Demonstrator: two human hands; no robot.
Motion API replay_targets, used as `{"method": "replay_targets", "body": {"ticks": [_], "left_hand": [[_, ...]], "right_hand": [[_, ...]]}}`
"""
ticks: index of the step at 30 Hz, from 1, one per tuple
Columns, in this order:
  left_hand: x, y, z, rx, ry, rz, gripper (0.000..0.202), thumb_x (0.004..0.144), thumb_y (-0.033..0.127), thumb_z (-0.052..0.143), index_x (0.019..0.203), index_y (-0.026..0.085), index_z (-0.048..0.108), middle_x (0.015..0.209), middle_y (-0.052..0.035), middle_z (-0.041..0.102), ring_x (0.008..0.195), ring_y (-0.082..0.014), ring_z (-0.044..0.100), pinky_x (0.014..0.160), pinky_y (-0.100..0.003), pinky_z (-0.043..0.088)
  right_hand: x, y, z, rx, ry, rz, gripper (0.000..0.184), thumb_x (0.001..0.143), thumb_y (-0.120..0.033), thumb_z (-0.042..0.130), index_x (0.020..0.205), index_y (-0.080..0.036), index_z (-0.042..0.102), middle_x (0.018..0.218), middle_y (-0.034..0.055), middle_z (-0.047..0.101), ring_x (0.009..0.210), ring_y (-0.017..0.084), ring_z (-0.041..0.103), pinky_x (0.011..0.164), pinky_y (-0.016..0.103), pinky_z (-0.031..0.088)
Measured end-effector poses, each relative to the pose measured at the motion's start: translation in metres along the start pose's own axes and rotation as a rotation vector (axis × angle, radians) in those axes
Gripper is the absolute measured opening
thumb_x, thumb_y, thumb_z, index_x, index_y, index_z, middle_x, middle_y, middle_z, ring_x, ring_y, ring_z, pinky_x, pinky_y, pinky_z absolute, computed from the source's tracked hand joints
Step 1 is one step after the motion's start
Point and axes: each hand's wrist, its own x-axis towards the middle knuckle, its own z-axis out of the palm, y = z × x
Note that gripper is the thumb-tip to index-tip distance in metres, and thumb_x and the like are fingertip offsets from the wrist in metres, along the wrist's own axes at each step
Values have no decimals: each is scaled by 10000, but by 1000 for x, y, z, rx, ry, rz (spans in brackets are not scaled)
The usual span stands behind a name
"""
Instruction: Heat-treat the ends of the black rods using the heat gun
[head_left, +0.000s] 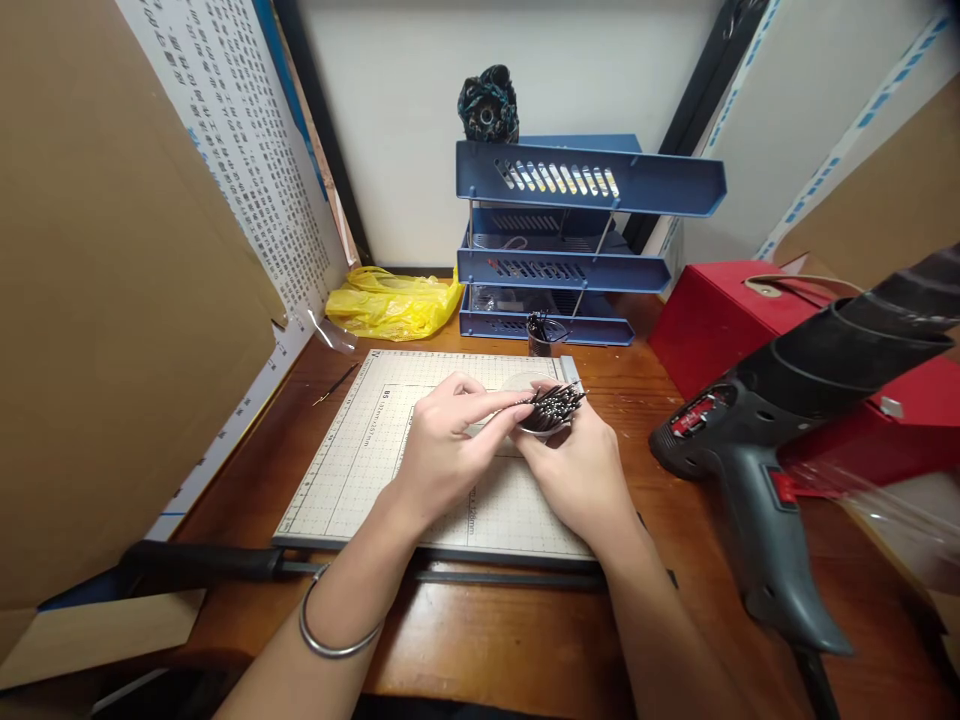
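Over the cream gridded board of a paper cutter (337, 470), my right hand (581, 460) is wrapped round a clear plastic cup (544, 431) tipped toward me. Packed in the cup are many thin black wires (555, 405) with shiny silvery ends. My left hand (457, 430) is closed, thumb and forefinger pinched together at the left side of the wires. It seems to grip one or more wire ends, though the fingertips hide exactly how many. A round translucent lid or dish (517, 382) shows partly behind the hands.
A second cup of black wires (538, 345) stands behind the board, before the blue tray rack (555, 270). One loose wire (335, 384) lies left. A yellow plastic bag (397, 305) is at the back; a heat gun (757, 450) and red box (720, 310) crowd the right. The cutter's black handle (210, 561) lies in front.
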Motion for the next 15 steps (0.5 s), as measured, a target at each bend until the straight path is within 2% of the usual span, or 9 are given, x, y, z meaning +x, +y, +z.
{"method": "replay_targets", "body": {"ticks": [4, 7, 10, 13, 15], "left_hand": [[1, 3, 0, 5, -25, 44, 147, 917, 177, 752, 1037, 237, 811, 881, -16, 808, 742, -167, 631, 684, -306, 562], [3, 7, -2, -6, -68, 112, 199, 906, 196, 774, 1101, 232, 779, 1057, -39, 807, 891, -190, 682, 828, -356, 575], [4, 9, -4, 0, -84, 115, 398, 863, 299, 832, 1237, 238, 711, 1250, -95, 724, 1121, -241, 673, 1001, -429, 544], [3, 7, -5, -5, -95, 60, 692, 783, 443, 888, 1386, 250, 608, 1345, -130, 628, 1243, -281, 611, 1069, -456, 525], [2, 6, -5, -24, -157, 41, 858, 749, 508, 897, 1477, 254, 521, 1423, -142, 590, 1310, -300, 574, 1129, -478, 488]], "right_hand": [[0, 1, 0, -24, 20, -34, 502, 789, -414, 729, 1238, -201, 654, 1162, 92, 758, 1047, 275, 737, 900, 406, 579], [0, 4, 1, 1, 79, -79, 527, 742, -293, 750, 1251, -216, 637, 1219, 83, 741, 1081, 270, 725, 912, 402, 585], [0, 9, 4, 65, 133, -189, 522, 744, -278, 790, 1236, -243, 618, 1269, 81, 713, 1145, 262, 703, 951, 398, 582], [-1, 10, 6, 154, 168, -299, 556, 780, -334, 822, 1269, -256, 568, 1309, 86, 686, 1225, 251, 670, 1042, 406, 552], [-1, 9, 7, 204, 144, -318, 637, 788, -335, 832, 1338, -275, 518, 1325, 80, 683, 1251, 241, 661, 1080, 404, 536]]}}
